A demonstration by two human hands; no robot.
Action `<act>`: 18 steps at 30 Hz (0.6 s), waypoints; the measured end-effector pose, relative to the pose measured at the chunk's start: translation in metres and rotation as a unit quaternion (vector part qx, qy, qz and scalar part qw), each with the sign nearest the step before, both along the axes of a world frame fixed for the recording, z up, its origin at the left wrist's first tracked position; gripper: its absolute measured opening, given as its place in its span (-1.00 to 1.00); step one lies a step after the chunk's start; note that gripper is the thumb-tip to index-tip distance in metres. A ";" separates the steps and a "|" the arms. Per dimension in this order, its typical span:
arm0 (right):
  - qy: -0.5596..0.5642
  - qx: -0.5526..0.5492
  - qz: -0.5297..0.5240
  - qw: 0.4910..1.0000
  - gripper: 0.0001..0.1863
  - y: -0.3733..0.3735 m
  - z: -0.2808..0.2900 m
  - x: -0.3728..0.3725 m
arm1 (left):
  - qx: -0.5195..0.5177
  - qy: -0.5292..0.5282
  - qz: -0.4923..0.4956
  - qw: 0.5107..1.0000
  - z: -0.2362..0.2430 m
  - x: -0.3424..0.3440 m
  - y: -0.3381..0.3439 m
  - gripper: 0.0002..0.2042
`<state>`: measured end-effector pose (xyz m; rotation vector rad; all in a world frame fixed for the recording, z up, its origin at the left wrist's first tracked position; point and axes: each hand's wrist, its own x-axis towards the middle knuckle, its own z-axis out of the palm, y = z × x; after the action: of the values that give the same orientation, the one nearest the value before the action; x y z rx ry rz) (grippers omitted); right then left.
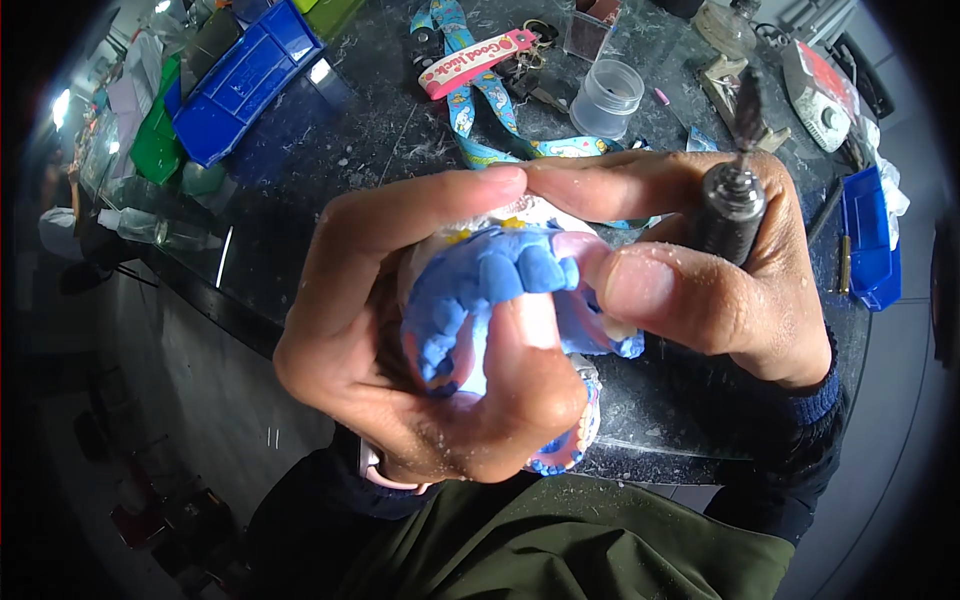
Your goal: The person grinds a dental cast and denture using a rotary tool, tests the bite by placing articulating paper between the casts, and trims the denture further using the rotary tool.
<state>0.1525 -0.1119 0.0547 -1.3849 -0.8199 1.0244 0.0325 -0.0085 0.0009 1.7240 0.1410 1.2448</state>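
Above the near edge of the bench [370, 150], 1 blue dental arch [505, 270] is held up between 2 bare hands, with a white plaster base [535, 211] showing along its far side.

Condition of hold: the left grip [370, 385] is closed around the arch's left flank, pinching it between a forefinger bent over the far edge and a thumb raised from below, its tip just under the front teeth. The right grip [720, 300] is also closed; its thumb presses on the right flank and its forefinger lies along the far edge, the 2 forefinger tips meeting or nearly so. Lodged in the same hand, beside the base of the forefinger, is a rotary handpiece [733, 215], its bur [750, 115] directed away from the arch. Whether the bur turns cannot be told.

Assessment: the step in hand appears to be steadying and thumbing the arch. Good practice would load the plaster rather than the teeth, keep thumb pressure light and even, and leave the bur pointed clear of fingers and work.

Position: the arch sits directly inside the left grip and against the right thumb, teeth facing the wearer. Below the left thumb, partly hidden, is a second dental model [586, 420]; its support cannot be determined.
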 end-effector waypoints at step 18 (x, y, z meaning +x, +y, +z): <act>-0.082 -0.002 -0.019 0.996 -0.55 -0.006 0.001 -0.001 | -0.052 0.072 0.009 0.996 -0.002 -0.001 -0.001 -0.61</act>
<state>0.1518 -0.1181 0.0558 -1.4968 -0.9077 0.8914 0.0313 -0.0099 -0.0009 1.7244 0.3018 1.1052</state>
